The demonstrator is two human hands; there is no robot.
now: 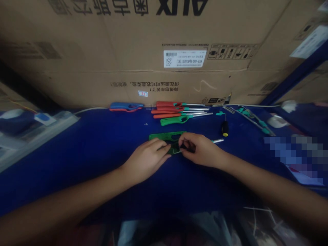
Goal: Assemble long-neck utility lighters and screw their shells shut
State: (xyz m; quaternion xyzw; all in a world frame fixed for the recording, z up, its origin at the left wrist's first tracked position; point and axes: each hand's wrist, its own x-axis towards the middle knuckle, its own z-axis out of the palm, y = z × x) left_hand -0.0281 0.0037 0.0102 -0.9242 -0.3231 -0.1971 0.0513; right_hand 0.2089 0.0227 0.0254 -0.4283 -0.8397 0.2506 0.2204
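Both hands work at an opened green gas lighter (175, 151), with dark insides and a thin pale wire showing. My left hand (146, 156) is closed, thumb and fingers pinching its left end. My right hand (201, 148) is closed over its right part, fingertips curled in near the wire; whether they grip a smaller part is hidden. A metal tube (218, 140) sticks out beyond the right hand. Just behind the fingers lies a green shell half (164, 136), partly covered by the hands.
Red lighters (167, 110) and a whole green lighter (173, 121) lie behind. A blue handle (125, 106) rests farther left. To the right are a black screwdriver (224, 128) and metal tubes with teal parts (253, 119). A large cardboard box (138, 58) walls off the back.
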